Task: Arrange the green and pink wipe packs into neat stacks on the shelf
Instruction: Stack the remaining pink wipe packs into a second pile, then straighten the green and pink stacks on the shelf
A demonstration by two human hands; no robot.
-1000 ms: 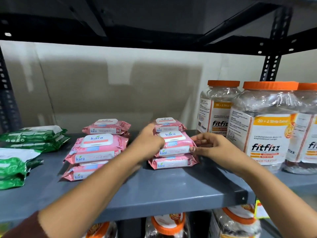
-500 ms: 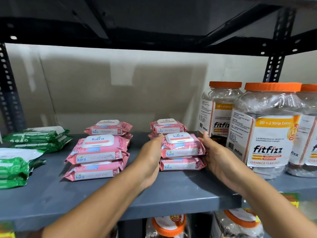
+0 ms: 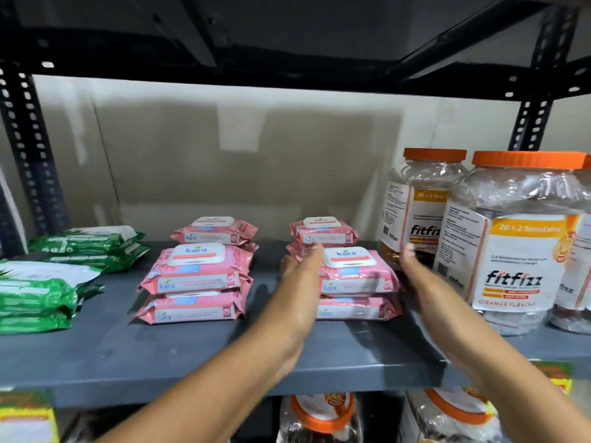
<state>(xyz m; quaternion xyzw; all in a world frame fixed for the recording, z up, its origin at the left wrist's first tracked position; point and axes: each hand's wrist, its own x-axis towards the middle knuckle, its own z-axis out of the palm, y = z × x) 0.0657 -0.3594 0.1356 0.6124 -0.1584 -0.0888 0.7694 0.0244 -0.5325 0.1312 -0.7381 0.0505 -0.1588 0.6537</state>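
Pink wipe packs sit in four piles on the grey shelf [image 3: 160,356]: a front left stack [image 3: 195,282] of two, a back left pile [image 3: 214,231], a back right pile [image 3: 323,233] and a front right stack [image 3: 358,282] of two. My left hand [image 3: 300,282] lies flat, fingers straight, against the left side of the front right stack. On that stack's right side, my right hand [image 3: 419,282] is also flat with fingers straight; whether it touches the packs is unclear. Green wipe packs lie at the far left, one pile behind [image 3: 89,244] and one in front [image 3: 35,295].
Large clear jars with orange lids [image 3: 518,244] stand close to the right of my right hand, another [image 3: 422,203] behind. Perforated black uprights [image 3: 32,155] frame the shelf, with a shelf board overhead. More orange-lidded jars [image 3: 323,417] sit on the shelf below.
My hands went from the top pack of the front right stack to its two sides, then straightened flat. The two packs now line up squarely, one on the other.
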